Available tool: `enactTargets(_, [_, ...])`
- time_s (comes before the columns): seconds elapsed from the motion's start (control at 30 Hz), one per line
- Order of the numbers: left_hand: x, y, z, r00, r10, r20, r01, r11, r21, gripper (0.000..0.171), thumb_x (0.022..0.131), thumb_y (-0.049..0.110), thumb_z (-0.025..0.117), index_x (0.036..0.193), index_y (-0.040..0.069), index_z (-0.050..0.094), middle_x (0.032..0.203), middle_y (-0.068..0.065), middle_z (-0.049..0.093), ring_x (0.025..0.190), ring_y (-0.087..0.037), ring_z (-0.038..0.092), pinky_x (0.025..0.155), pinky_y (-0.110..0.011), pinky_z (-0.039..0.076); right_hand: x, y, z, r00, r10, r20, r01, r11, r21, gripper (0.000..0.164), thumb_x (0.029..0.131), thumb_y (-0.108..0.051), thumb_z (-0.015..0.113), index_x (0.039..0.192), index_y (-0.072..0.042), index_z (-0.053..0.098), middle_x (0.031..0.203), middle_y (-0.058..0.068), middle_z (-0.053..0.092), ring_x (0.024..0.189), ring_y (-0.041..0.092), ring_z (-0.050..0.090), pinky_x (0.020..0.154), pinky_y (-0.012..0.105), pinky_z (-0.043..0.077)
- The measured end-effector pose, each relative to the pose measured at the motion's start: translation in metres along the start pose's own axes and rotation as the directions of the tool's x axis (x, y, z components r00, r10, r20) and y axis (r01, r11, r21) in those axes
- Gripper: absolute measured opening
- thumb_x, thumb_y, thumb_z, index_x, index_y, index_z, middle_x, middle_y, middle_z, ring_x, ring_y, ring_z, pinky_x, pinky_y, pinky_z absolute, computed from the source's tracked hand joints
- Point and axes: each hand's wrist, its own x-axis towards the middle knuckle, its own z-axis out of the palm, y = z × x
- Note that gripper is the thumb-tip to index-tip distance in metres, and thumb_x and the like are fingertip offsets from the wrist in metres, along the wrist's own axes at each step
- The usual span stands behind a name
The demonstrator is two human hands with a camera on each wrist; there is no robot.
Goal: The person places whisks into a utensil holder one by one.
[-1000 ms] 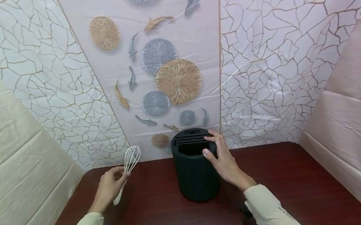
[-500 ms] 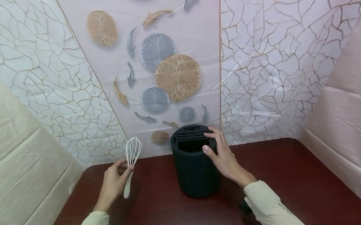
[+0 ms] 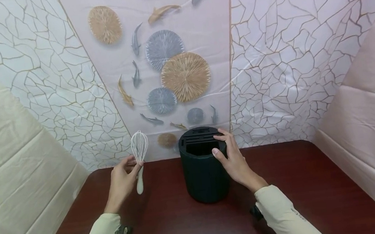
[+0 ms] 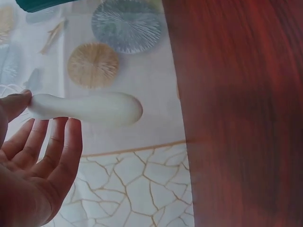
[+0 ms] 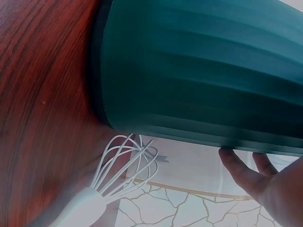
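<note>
In the head view, my left hand (image 3: 124,179) pinches a white whisk (image 3: 139,148) between thumb and fingers. Its wire loops point up and its pale handle (image 4: 109,109) hangs down. A dark green round utensil holder (image 3: 206,179) with a slotted black top stands right of the whisk. My right hand (image 3: 236,161) grips this holder at its right side, thumb and fingers over the rim. The right wrist view shows a whisk (image 5: 120,172) beside the ribbed wall of the holder, apart from the visible fingers (image 5: 241,172).
The dark red wooden table (image 3: 171,231) carries the holder. Behind it hangs a patterned cloth (image 3: 187,75) with fish and round motifs. Plain cloth walls (image 3: 19,167) slope in on both sides.
My left hand has moved the whisk up and to the right, turning it more upright. My right hand stays on the holder. The whole head view has shifted slightly.
</note>
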Motion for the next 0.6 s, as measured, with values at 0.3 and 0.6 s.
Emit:
enactTargets(0.3, [0.003,0.019,0.013,0.999,-0.027,0.03,0.032,0.979,-0.201,0.037,0.102,0.011,0.071,0.134,-0.006,0.063,0.118,-0.026,0.073,0.093,-0.033,0.076,0.068,-0.036,0.064,-0.001,-0.001,-0.001,1.0,-0.008,0.0,0.008,1.0,0.002,0.054,0.109,-0.042,0.051,0.155,-0.016,0.039,0.173,0.004,0.018,0.157,0.038,0.023,0.108,0.08,0.027])
enactTargets(0.6, [0.006,0.038,0.016,1.0,0.011,0.019,-0.007,0.978,-0.21,0.049,0.101,0.009,0.073,0.143,-0.007,0.055,0.117,-0.024,0.073,0.086,-0.03,0.076,0.066,-0.035,0.063,0.0,-0.001,-0.001,1.0,-0.018,0.004,0.018,1.0,0.013,0.053,0.109,-0.041,0.05,0.154,-0.016,0.039,0.173,0.004,0.017,0.156,0.038,0.023,0.109,0.078,0.03])
